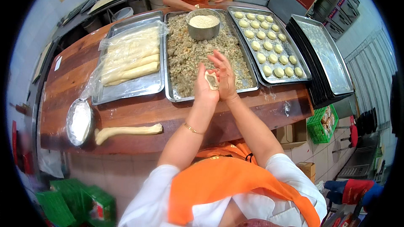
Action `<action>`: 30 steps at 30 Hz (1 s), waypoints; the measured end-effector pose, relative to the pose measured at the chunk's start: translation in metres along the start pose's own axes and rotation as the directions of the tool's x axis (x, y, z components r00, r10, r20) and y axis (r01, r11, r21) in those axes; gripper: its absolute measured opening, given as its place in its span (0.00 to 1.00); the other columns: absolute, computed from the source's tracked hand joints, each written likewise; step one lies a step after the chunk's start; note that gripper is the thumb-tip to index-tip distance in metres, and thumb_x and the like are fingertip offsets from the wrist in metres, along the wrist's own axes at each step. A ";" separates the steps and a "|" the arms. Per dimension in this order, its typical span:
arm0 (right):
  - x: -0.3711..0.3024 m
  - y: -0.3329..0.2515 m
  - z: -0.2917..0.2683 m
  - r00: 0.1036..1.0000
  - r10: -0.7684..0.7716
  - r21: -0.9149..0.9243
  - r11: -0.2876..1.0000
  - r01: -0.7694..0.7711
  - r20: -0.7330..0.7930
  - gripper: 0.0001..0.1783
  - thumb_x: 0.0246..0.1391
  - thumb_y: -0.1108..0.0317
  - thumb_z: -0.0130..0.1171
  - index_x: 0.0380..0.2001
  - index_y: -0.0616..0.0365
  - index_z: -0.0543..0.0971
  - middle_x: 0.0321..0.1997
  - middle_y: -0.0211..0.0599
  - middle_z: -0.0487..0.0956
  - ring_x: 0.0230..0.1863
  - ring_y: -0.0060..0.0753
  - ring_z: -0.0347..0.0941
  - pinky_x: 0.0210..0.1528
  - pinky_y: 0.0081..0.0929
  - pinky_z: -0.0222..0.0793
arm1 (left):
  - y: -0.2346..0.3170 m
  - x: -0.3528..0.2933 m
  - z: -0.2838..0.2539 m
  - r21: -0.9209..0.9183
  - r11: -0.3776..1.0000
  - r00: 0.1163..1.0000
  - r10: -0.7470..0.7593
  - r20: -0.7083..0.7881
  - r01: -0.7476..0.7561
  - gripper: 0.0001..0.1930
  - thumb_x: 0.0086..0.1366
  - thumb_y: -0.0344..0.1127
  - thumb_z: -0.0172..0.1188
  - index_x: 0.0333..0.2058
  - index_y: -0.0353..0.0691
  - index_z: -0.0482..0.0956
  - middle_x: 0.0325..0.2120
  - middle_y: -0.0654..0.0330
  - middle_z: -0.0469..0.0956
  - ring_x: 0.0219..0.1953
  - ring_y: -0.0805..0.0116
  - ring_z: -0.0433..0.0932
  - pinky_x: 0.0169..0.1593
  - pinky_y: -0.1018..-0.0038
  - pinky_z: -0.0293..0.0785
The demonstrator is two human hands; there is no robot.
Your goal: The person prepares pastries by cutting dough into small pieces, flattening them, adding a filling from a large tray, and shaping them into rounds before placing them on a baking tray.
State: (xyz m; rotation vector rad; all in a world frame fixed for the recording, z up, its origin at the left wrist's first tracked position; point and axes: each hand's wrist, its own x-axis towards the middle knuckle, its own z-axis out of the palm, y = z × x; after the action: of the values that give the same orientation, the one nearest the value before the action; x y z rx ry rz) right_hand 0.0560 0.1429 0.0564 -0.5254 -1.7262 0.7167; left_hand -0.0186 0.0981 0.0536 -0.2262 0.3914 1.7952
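Your left hand, loosely cupped, holds a pale, hollow dough piece point(211, 82), unclosed, above the brown mince point(183, 61); right hand point(226, 76) mostly open alongside. Done: round white dough pieces point(267, 46), trayed. Remaining: long cream dough rolls point(131, 65).

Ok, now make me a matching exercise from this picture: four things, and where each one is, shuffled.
Things:
1. Metal pot
2. Small dough piece
3. Long dough roll
4. Clear plastic sheet

Places:
a. Directly on the wooden table
b. Over pale dough strips
c. On the chopped mixture
d. Between the left hand and right hand

Pairs: 1-c, 2-d, 3-a, 4-b
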 end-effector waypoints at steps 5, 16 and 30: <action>0.007 0.019 -0.043 0.972 -0.166 -0.679 0.696 0.234 0.164 0.21 0.60 0.56 0.58 0.52 0.53 0.81 0.66 0.48 0.70 0.67 0.56 0.62 0.69 0.51 0.52 | 0.020 -0.010 0.002 -0.185 0.982 0.999 -0.031 -0.010 0.029 0.17 0.74 0.40 0.48 0.45 0.29 0.75 0.44 0.46 0.77 0.39 0.53 0.79 0.43 0.63 0.82; -0.021 -0.009 -0.016 0.774 0.371 0.204 0.823 -0.530 0.514 0.42 0.57 0.67 0.62 0.72 0.56 0.57 0.68 0.44 0.67 0.65 0.33 0.65 0.66 0.31 0.63 | 0.003 0.005 -0.035 0.064 0.998 0.996 0.009 0.086 -0.014 0.14 0.75 0.45 0.50 0.37 0.41 0.75 0.30 0.60 0.75 0.34 0.63 0.77 0.41 0.63 0.79; -0.012 -0.036 -0.029 0.675 0.442 0.330 0.631 -0.702 0.590 0.37 0.56 0.75 0.55 0.70 0.55 0.62 0.63 0.36 0.73 0.58 0.26 0.71 0.55 0.23 0.71 | 0.014 -0.025 -0.039 0.304 0.953 0.938 -0.094 0.332 -0.012 0.13 0.75 0.46 0.50 0.45 0.45 0.76 0.40 0.64 0.79 0.41 0.73 0.78 0.39 0.75 0.76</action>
State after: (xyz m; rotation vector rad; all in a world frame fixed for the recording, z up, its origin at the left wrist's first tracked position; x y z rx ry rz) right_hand 0.0879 0.1150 0.0789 -0.5558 -1.6450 1.8919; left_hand -0.0279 0.0580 0.0283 0.2914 0.3995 1.6662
